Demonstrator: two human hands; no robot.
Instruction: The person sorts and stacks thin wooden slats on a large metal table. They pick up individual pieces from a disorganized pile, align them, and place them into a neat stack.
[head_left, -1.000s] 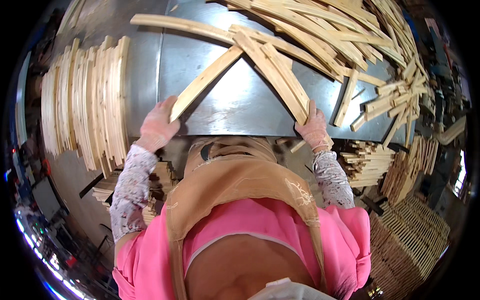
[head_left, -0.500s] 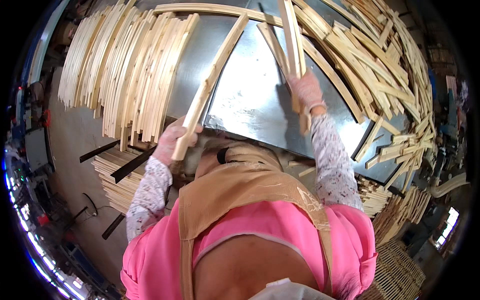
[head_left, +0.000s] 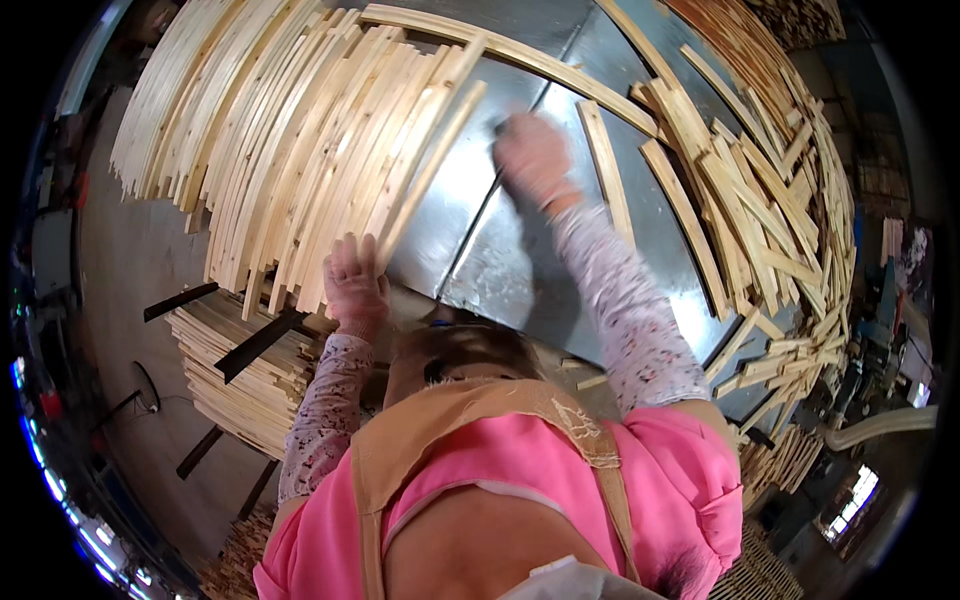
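Pale wooden slats (head_left: 310, 150) lie side by side in a row on the left of the metal tabletop (head_left: 490, 270). My left hand (head_left: 356, 287) rests against the near ends of the row's right-hand slats, fingers stretched out. The outermost slat (head_left: 437, 165) lies at a slight angle to its neighbours. Over the middle of the tabletop is my right hand (head_left: 537, 160), smeared by motion, its fingertips hidden. No slat shows in it. Just to its right lies a single loose slat (head_left: 606, 170).
One long slat (head_left: 540, 62) crosses the back of the tabletop. Another slat (head_left: 685, 225) borders a jumbled heap of slats (head_left: 775, 200) on the right. Lower left, stacked slats (head_left: 235, 375) sit beside protruding black metal bars (head_left: 258, 345).
The slats in both my hands have been let go, and the row on the left has grown wider. My right hand has moved left and away from me.
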